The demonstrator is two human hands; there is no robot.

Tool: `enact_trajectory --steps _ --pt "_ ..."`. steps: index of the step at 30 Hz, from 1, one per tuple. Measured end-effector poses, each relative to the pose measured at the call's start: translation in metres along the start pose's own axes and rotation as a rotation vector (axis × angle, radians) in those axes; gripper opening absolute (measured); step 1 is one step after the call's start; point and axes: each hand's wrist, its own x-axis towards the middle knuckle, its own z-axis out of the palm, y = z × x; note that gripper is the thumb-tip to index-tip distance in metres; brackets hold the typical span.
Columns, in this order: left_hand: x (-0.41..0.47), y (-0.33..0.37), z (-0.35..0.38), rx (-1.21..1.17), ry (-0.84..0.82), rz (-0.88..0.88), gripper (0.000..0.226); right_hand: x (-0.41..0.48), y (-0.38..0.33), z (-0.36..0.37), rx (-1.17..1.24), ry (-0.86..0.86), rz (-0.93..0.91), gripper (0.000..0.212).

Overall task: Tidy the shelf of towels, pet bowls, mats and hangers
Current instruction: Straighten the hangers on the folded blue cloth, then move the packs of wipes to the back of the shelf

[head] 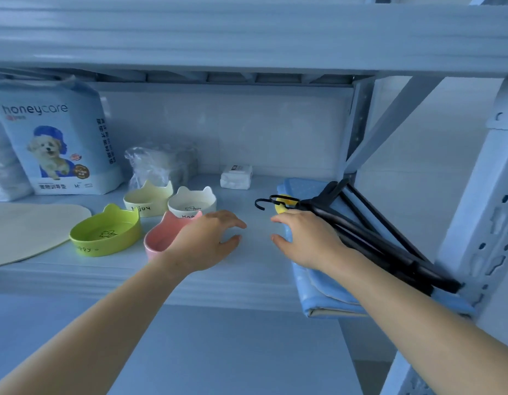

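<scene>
The shelf (247, 280) is seen across mid-frame. At right a folded blue towel (312, 292) is laid, with black hangers (375, 232) stacked on it. At left a beige mat (27, 226) is placed, with four pet bowls (146, 208) beside it. At centre the left hand (210, 240) and right hand (304, 240) are held with fingers apart, nothing gripped.

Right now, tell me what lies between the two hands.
Head view: only bare shelf surface lies between the left hand and the right hand; the hands do not touch.

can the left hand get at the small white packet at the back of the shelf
Probably yes: the left hand hovers open over bare shelf, and nothing stands between it and the white packet behind.
</scene>
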Motion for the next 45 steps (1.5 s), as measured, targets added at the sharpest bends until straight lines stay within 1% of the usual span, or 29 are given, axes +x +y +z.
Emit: enact_trajectory --steps 2,8,12,16,18,23,28,30,34,37,41,45 --pt "-0.008 -0.024 -0.012 0.022 0.019 -0.041 0.027 0.017 -0.018 0.011 -0.006 -0.002 -0.023 0.043" --pt "-0.027 -0.089 -0.041 0.008 -0.016 -0.106 0.031 0.057 -0.072 0.047 0.056 -0.043 -0.053 0.041" --pt "-0.038 -0.125 -0.049 0.025 -0.027 -0.058 0.026 0.075 -0.1 0.068 0.058 -0.065 -0.069 0.039" --pt "-0.041 -0.158 -0.058 0.032 -0.061 -0.033 0.025 0.091 -0.122 0.082 0.081 -0.03 -0.049 0.037" --pt "-0.042 -0.175 -0.063 0.048 -0.052 -0.023 0.025 0.098 -0.131 0.086 0.086 -0.024 -0.033 0.037" --pt "-0.05 -0.212 -0.074 0.043 -0.031 -0.058 0.025 0.115 -0.154 0.094 0.078 0.004 -0.003 0.029" --pt "-0.062 -0.246 -0.091 0.027 -0.023 -0.084 0.026 0.141 -0.188 0.104 0.066 0.036 -0.022 0.031" --pt "-0.07 -0.259 -0.099 0.033 -0.015 -0.107 0.027 0.152 -0.205 0.108 0.065 0.056 -0.051 0.03" --pt "-0.09 -0.288 -0.113 0.068 -0.006 -0.17 0.028 0.176 -0.243 0.118 0.123 0.019 -0.134 0.028" --pt "-0.106 -0.314 -0.125 0.116 0.016 -0.215 0.028 0.197 -0.274 0.129 0.132 -0.017 -0.23 0.029" --pt "-0.12 -0.349 -0.147 0.162 -0.011 -0.287 0.029 0.231 -0.315 0.147 0.139 -0.086 -0.369 0.031" --pt "-0.137 -0.392 -0.173 0.205 0.032 -0.39 0.029 0.272 -0.352 0.174 0.126 -0.144 -0.501 0.034"
